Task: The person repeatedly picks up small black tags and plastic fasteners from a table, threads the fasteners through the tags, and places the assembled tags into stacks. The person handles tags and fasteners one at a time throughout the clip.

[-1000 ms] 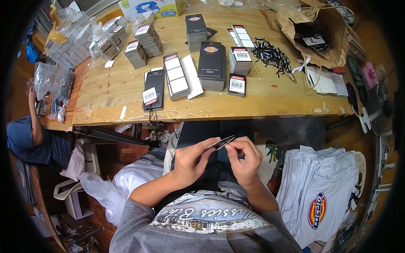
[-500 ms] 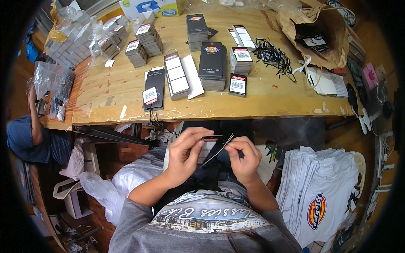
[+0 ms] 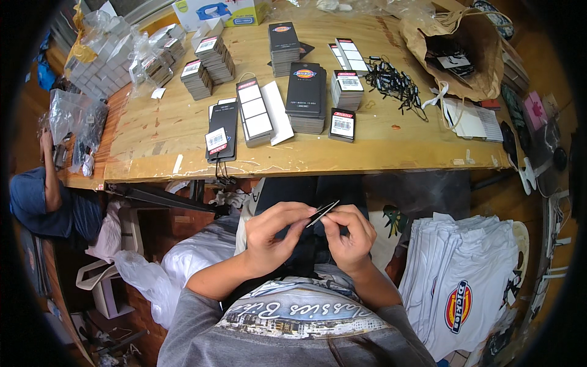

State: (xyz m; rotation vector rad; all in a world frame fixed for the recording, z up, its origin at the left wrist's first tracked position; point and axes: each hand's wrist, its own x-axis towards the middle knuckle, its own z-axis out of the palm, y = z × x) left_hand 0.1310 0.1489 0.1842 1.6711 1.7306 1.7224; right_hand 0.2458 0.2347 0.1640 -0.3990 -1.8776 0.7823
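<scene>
My left hand [image 3: 276, 231] and my right hand [image 3: 347, 234] meet over my lap, below the table's front edge. Between their fingertips they pinch a thin black hang tag [image 3: 322, 213], seen edge-on and tilted up to the right. A dark folded garment [image 3: 306, 196] lies on my lap under the hands. On the wooden table [image 3: 391, 144] ahead stand stacks of black tags [image 3: 306, 98], white-faced label stacks [image 3: 254, 113] and a heap of black strings [image 3: 391, 82].
A pile of folded white shirts [image 3: 465, 275] lies at my right. A brown paper bag [image 3: 465, 49] sits at the table's far right. Clear plastic bags [image 3: 104, 55] crowd the left end. Another person in a blue shirt [image 3: 43, 202] sits at the left. White bags [image 3: 183, 263] lie by my left knee.
My left hand lifted the tag and spread it half a second ago, then came back down. Both hands again pinch the tag close together over my lap.
</scene>
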